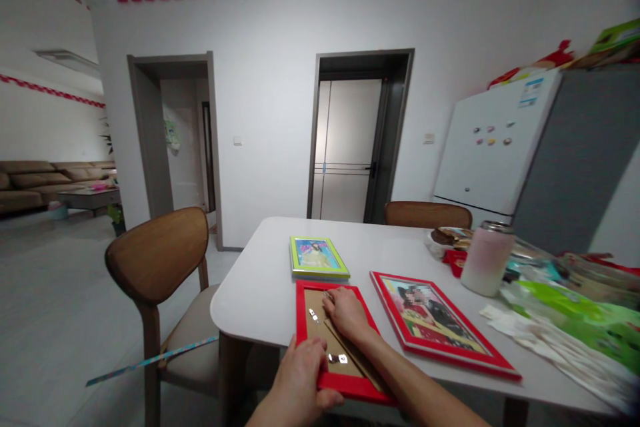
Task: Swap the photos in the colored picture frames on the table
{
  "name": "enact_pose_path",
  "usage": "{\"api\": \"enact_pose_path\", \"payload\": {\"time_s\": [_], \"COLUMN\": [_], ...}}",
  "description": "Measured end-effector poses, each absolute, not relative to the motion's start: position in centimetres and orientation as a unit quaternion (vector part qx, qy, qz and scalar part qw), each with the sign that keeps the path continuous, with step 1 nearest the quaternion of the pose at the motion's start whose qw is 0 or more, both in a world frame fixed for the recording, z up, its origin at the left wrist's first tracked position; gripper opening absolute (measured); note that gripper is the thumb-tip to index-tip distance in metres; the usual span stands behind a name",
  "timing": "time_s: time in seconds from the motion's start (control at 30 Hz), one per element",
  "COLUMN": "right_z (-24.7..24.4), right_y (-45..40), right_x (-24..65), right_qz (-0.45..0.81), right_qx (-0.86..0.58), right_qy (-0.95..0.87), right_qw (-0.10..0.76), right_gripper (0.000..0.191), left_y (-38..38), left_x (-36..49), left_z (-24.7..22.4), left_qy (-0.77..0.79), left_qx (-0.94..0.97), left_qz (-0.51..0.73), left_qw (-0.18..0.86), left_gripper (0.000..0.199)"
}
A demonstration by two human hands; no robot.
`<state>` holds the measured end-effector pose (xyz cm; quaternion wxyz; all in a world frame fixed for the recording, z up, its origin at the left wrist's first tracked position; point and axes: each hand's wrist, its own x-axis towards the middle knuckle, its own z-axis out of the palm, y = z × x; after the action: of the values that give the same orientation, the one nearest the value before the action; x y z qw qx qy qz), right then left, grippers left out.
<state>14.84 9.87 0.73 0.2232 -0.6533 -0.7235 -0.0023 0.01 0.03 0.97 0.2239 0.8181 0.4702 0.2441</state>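
White walls and a closed door (pixel 347 140) well beyond the face-down red frame (pixel 301 320), with a white fridge (pixel 493 147) beyond it to the right. Under the same frame, a pale worktop (pixel 260 280); to its left, a brown chair (pixel 160 253) with a patterned strip (pixel 150 360) lying across.

Touching the frame's near left corner with the left hand (pixel 300 380), thumb apart from the fingers. Reaching over its backing board (pixel 315 337) with the right hand (pixel 347 313), fingertips bunched at the far end; cannot tell whether pinched on anything. On that board, shiny metal clips (pixel 337 359) and a slim brown piece (pixel 345 345) slanting beside the right forearm.

Just beyond the face-down frame, a green-framed picture (pixel 316 257); just right of it, a larger red-framed picture (pixel 440 320), face up. Farther right of it, a pink-and-white bottle (pixel 487 259) and a green packet (pixel 570 310).
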Motion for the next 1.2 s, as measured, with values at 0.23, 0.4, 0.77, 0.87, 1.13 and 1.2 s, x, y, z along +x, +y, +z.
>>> {"api": "enact_pose_path", "payload": {"time_s": [0.23,0.4,0.77,0.87,1.13,1.2], "right_z": [0.6,2.1,2.6,3.8,7.0,6.1], "right_y": [11.1,9.0,3.8,4.1,3.5,4.2], "right_x": [14.9,16.5,19.0,18.8,16.7,17.6], "right_qz": [0.014,0.026,0.083,0.09,0.128,0.111], "right_qx": [-0.684,-0.659,-0.616,-0.621,-0.561,-0.583], "right_qy": [-0.7,-0.721,-0.752,-0.747,-0.755,-0.739], "right_qw": [0.202,0.212,0.221,0.222,0.315,0.318], "right_gripper": [0.031,0.039,0.042,0.039,0.041,0.041], "left_y": [0.2,0.4,0.8,1.3,4.8,5.2], "left_x": [0.0,-0.1,0.3,0.7,-1.0,-3.3], "left_z": [0.8,0.5,0.1,0.7,1.9,1.9], "left_qy": [0.459,0.461,0.448,0.457,0.444,0.462], "left_qx": [0.821,0.821,0.776,0.701,0.493,0.489], "left_qz": [0.26,0.261,0.341,0.416,0.556,0.55], "left_qw": [0.217,0.214,0.286,0.356,0.5,0.494], "left_gripper": [0.059,0.064,0.056,0.06,0.034,0.033]}}
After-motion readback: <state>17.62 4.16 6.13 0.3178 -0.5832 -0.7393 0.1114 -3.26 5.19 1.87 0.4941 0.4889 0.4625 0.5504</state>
